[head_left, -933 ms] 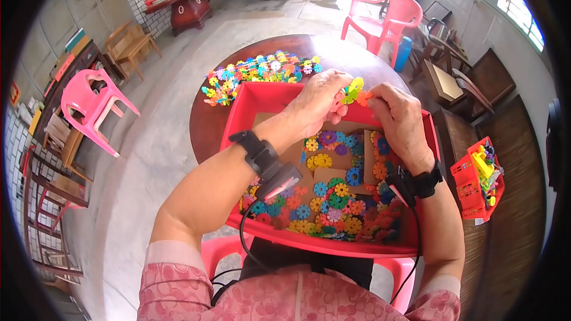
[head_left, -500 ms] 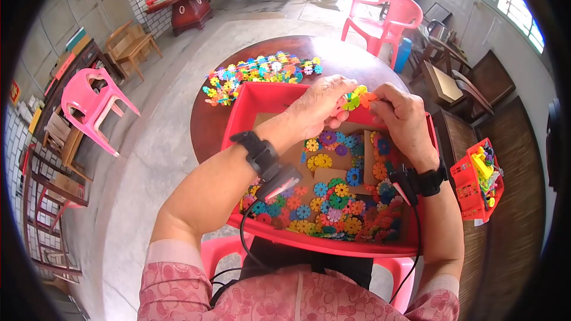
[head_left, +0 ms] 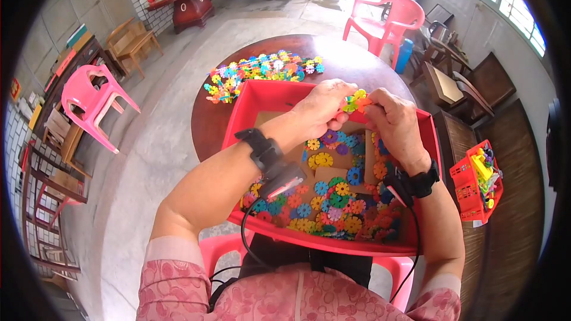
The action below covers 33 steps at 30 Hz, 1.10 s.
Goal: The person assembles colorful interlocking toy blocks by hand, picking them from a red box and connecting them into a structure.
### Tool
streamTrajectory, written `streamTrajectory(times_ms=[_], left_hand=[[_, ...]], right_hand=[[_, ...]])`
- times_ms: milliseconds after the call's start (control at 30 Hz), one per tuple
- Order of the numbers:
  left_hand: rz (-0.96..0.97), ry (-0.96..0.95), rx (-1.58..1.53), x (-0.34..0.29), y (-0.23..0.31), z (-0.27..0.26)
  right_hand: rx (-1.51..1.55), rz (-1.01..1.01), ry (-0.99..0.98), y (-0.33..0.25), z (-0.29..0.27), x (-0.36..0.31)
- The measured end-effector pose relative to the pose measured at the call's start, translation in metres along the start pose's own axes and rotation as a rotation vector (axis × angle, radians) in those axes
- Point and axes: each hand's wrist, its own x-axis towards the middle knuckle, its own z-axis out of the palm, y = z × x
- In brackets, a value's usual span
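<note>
Flower discs [head_left: 355,102]: green, yellow and orange ones are meeting between your hands, 1 o'clock from the tray's middle.
Left hand [head_left: 324,106]: you are pinching the green-yellow side, fingertips partly hidden.
Right hand [head_left: 394,117]: you are gripping the orange side between thumb and fingers.
Slip risk: a crooked push or thin pinch could be sending one down — lost among the loose discs [head_left: 339,200].
Red tray [head_left: 242,116]: it is sitting beneath your hands.
Disc cluster [head_left: 276,66]: it is resting at 10 o'clock from your hands — on the round table [head_left: 206,129].
</note>
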Motion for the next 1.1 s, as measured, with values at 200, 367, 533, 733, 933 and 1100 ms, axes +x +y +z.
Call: streamTrajectory(times_ms=[200,367,533,733,933,1100], left_hand=[[0.055,0.028,-0.025,-0.008,0.001,0.009],[0.122,-0.002,0.087,-0.012,-0.003,0.007],[0.226,-0.026,0.163,-0.001,-0.002,0.001],[0.318,0.055,0.467,0.015,-0.002,-0.015],[0.418,0.158,0.465,0.021,0.004,-0.023],[0.282,0.023,0.4,0.021,0.008,-0.018]], right_hand=[[0.05,0.052,-0.015,-0.011,-0.004,-0.002],[0.029,0.028,-0.079,-0.014,-0.002,-0.002],[-0.07,-0.031,0.032,0.002,0.009,-0.001],[0.225,0.265,-0.112,0.015,0.019,-0.001],[-0.104,-0.166,-0.728,0.04,0.045,-0.035],[-0.367,-0.128,-0.935,0.022,0.064,-0.069]])
